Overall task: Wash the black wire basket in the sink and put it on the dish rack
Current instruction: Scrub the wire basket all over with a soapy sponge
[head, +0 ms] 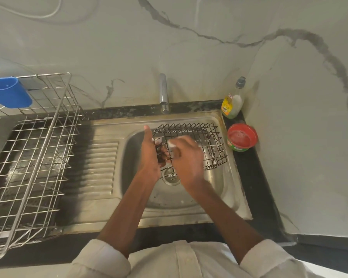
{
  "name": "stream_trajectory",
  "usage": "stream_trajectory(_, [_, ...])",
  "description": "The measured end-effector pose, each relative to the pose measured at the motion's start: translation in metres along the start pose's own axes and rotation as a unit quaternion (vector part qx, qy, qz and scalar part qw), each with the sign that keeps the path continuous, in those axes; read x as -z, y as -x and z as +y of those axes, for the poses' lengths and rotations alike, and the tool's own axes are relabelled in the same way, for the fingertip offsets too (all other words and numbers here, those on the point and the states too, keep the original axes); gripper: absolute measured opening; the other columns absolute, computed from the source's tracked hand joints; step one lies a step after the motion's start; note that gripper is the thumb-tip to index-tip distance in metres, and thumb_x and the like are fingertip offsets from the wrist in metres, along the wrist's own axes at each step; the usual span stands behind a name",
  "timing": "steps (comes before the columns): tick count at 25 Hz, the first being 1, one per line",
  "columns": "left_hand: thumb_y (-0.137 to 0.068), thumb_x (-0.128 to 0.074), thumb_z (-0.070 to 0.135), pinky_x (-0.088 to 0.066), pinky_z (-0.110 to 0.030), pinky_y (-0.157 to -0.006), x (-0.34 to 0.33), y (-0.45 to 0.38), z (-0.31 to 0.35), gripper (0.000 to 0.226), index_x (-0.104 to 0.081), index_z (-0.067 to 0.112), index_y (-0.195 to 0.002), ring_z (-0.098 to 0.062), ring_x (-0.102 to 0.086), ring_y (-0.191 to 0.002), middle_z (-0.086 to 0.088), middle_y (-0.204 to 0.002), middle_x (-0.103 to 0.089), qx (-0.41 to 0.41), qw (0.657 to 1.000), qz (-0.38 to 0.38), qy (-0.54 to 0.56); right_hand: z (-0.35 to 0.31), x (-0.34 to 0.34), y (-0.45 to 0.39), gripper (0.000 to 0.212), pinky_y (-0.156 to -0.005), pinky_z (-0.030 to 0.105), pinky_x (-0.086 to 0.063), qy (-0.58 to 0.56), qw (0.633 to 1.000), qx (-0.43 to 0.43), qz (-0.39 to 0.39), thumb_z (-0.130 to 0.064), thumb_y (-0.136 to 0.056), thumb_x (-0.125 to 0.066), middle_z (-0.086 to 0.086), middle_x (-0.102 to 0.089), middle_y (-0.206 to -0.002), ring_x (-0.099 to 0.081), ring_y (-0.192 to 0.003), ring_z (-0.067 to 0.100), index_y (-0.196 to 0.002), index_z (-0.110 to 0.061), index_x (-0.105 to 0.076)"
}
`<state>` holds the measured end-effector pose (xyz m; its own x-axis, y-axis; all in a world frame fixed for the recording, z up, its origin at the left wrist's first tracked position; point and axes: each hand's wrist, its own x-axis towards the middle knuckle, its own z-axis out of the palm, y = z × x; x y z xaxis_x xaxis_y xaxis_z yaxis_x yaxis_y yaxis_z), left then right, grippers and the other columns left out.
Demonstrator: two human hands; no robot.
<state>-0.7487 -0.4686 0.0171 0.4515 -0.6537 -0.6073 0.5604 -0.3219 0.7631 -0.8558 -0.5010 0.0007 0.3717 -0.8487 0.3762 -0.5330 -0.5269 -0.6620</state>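
**Scrubbing stage: basket held over the sink bowl**

The black wire basket sits in the sink, tipped on its side against the far right corner of the bowl, above the drain. This position keeps suds and runoff inside the bowl and presents the wire mesh to both hands.

The left hand grasps the near left end of the basket, fingers hooked through the wires. The likely purpose is to brace the frame so that it does not slide under scrubbing pressure.

The right hand is motion-blurred. It appears to be clenched round a small white, foamy item, probably a sponge or scrub pad, which it presses on the mesh; the item itself cannot be identified with certainty.

The tap shows no visible water stream. A dish soap bottle and a red-rimmed tub stand just beside the sink on the right, within reach of the scrubbing hand.

The dish rack stands to the left on the counter, next to the ribbed drainboard. The basket is not yet on it; rinsing and transfer remain.
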Motion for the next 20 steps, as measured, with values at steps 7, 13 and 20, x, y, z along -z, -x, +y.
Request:
stream_trajectory(7, [-0.091, -0.028, 0.094, -0.035, -0.024, -0.048, 0.002, 0.005, 0.002, 0.092, -0.075, 0.015, -0.100, -0.016, -0.048, -0.056, 0.000, -0.069, -0.059, -0.021, 1.000, -0.009, -0.009, 0.021, 0.012, -0.001, 0.031, -0.075, 0.003, -0.041, -0.010, 0.999, 0.030, 0.018, 0.019, -0.072, -0.071, 0.008, -0.075, -0.090, -0.066, -0.079, 0.018, -0.090, -0.007, -0.078])
stream_trajectory(13, [-0.095, -0.033, 0.089, -0.027, -0.030, -0.056, 0.005, 0.006, 0.004, 0.083, -0.073, 0.016, -0.099, -0.010, -0.040, -0.052, 0.007, -0.061, -0.047, -0.009, 1.000, 0.011, -0.011, 0.103, 0.057, -0.024, 0.026, -0.070, 0.026, -0.041, 0.099, 0.959, -0.261, 0.041, 0.009, -0.081, -0.070, 0.008, -0.073, -0.099, -0.069, -0.091, 0.026, -0.102, -0.006, -0.073])
stream_trajectory(20, [-0.092, -0.030, 0.092, -0.038, -0.031, -0.061, -0.007, 0.007, 0.002, 0.089, -0.074, 0.017, -0.110, -0.013, -0.044, -0.057, 0.003, -0.069, -0.051, -0.013, 0.999, 0.025, -0.033, 0.042, 0.031, -0.031, 0.032, -0.074, 0.021, -0.043, 0.131, 0.978, -0.164, -0.018, 0.005, -0.080, -0.073, 0.009, -0.071, -0.106, -0.067, -0.094, 0.023, -0.108, -0.010, -0.077])
